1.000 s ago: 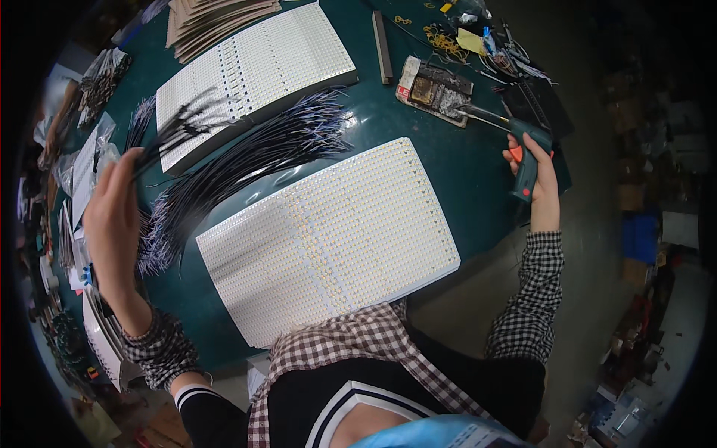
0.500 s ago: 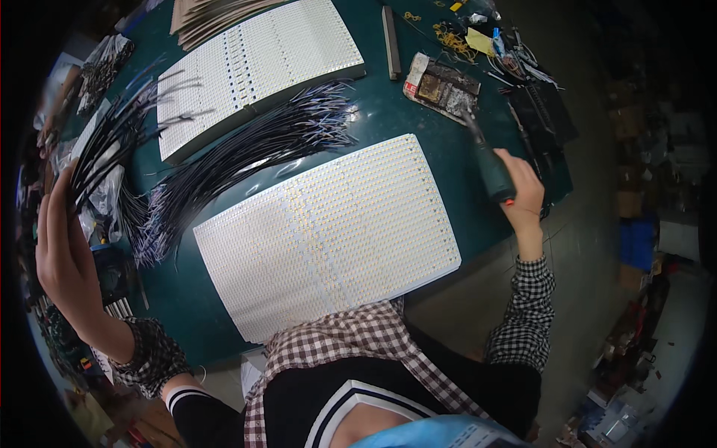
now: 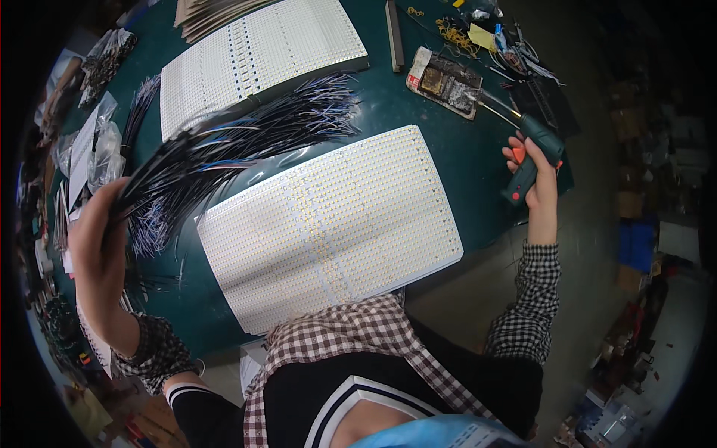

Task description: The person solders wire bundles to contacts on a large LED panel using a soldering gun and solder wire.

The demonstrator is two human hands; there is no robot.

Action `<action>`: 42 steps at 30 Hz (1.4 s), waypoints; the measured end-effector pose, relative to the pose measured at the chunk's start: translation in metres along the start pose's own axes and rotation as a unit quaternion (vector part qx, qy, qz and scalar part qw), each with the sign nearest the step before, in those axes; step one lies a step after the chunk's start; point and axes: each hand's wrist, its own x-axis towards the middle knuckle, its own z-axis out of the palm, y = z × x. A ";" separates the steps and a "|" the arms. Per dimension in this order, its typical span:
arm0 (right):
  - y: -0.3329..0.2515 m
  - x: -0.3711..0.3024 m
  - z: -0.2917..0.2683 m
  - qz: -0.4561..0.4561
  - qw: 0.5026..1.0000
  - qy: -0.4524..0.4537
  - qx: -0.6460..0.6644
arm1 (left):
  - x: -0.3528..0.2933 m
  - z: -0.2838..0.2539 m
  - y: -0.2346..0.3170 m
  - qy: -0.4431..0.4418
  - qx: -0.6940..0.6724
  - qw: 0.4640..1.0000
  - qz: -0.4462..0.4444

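My left hand [image 3: 98, 250] is closed round a bundle of black wires [image 3: 166, 166], which reaches out to the right over a larger pile of wires [image 3: 299, 123] on the table. My right hand [image 3: 544, 178] grips a green soldering gun [image 3: 544, 142] with an orange-red trigger. Its metal tip points up and left, at the edge of a worn, stained tray [image 3: 448, 82]; whether it touches is hard to tell. In front of me, between my hands, lies a white sheet of LED boards [image 3: 336, 216], dotted with rows of small yellowish chips.
A thick stack of similar white LED boards [image 3: 299, 52] stands at the back, with brown cardboard sheets [image 3: 205, 19] behind. A grey bar [image 3: 394, 37] lies right of it. Loose yellow bits and wires [image 3: 515, 52] clutter the far right; plastic bags [image 3: 108, 153] lie at the left.
My left hand has moved right, bringing the wire bundle over the pile. My right hand has turned the soldering gun and shifted slightly right; its tip remains by the tray.
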 end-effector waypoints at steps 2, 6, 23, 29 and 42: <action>0.006 0.016 -0.012 0.030 0.999 -0.009 0.020 | 0.009 0.008 0.011 -0.025 -0.036 0.999 -0.032; 0.010 0.022 -0.031 0.043 0.998 0.030 0.047 | 0.006 0.018 0.011 -0.033 -0.063 0.996 -0.057; 0.009 -0.045 0.005 -0.100 0.990 0.077 -0.059 | 0.005 0.027 0.011 -0.032 -0.085 0.991 -0.099; 0.012 -0.046 0.013 0.001 0.995 0.004 0.100 | -0.009 0.008 0.012 0.023 -0.014 0.995 -0.100; 0.028 -0.030 -0.030 -0.046 0.998 -0.022 -0.022 | -0.034 -0.035 0.024 0.129 0.317 0.937 -0.071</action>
